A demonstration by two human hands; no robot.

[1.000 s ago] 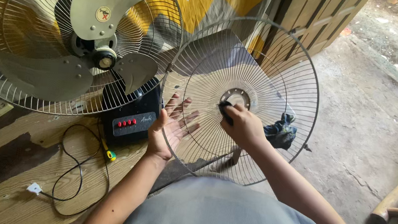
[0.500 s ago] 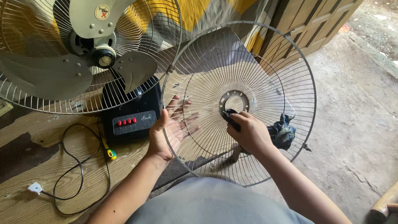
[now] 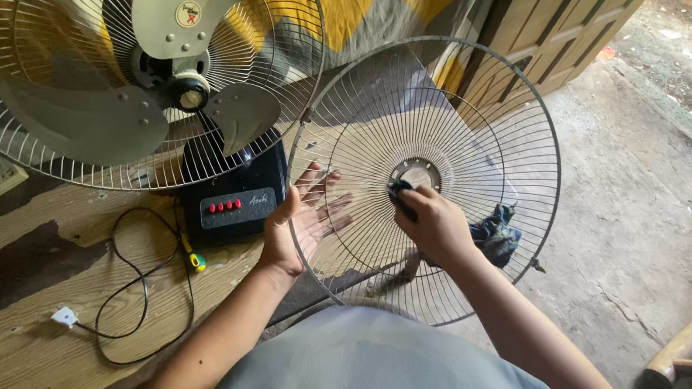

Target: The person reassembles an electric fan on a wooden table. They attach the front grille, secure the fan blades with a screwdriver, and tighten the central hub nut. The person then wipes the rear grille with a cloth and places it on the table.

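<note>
Holding loose wire fan guard [image 3: 494,134] upright in front of me, its lower rim near table edge. My left hand [image 3: 300,224] flat behind wires, fingers spread, palm against grille. My right hand [image 3: 435,223] curled shut, pinching dark cloth [image 3: 399,194] against grille just below guard's centre ring [image 3: 417,173]. Fan [image 3: 129,62] with grey blades stands left on wooden table [image 3: 39,333], black base [image 3: 232,194] with red buttons beside my left hand. Screwdriver [image 3: 190,256] near black cord [image 3: 124,282].

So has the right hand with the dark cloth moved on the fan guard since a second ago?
Barely: the right hand with the dark cloth stays beside the guard's centre ring, after dipping slightly lower.
</note>
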